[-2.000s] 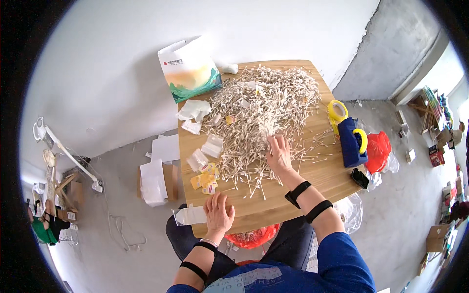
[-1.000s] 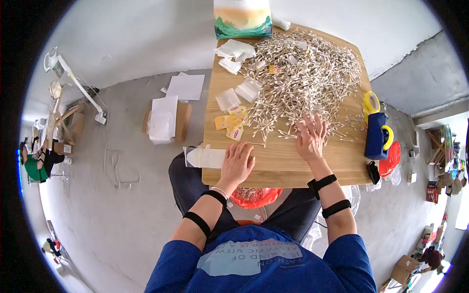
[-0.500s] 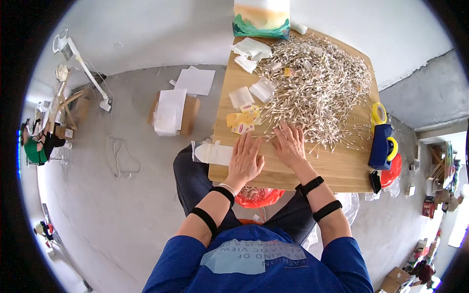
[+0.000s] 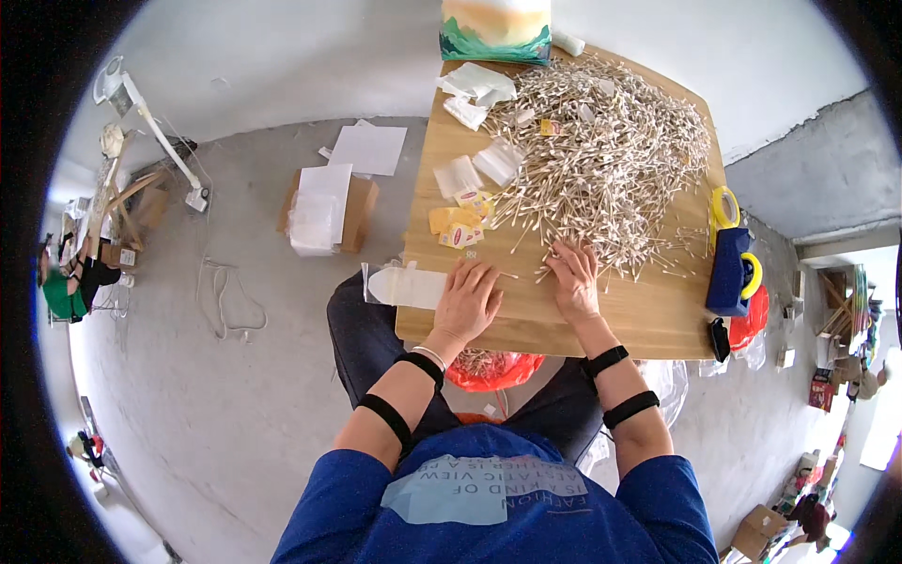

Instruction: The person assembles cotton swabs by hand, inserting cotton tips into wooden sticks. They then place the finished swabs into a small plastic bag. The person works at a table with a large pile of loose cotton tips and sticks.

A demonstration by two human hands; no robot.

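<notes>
Two hands down flat on a wooden table. Left hand open, fingers spread, palm pressed on bare wood, holding nothing. Just beside it, a clear plastic bag hanging over the table's left edge. One loose swab next to the fingertips. Right hand open too, fingers spread wide, tips touching the near edge of a big pile of cotton swabs. Cannot tell if any swab pinched under those fingers.

Lots and lots of swabs across the far half of the table, with wooden sticks and white tips. Small yellow packets between the pile and the left hand. Little clear bags a bit farther up. A green and orange box at the far end. A blue tape dispenser with yellow rolls standing near the right edge. A red bag with swabs inside under the table, between the knees. Black bands on both forearms.

On the grey floor to the left, a cardboard box with white sheets.
</notes>
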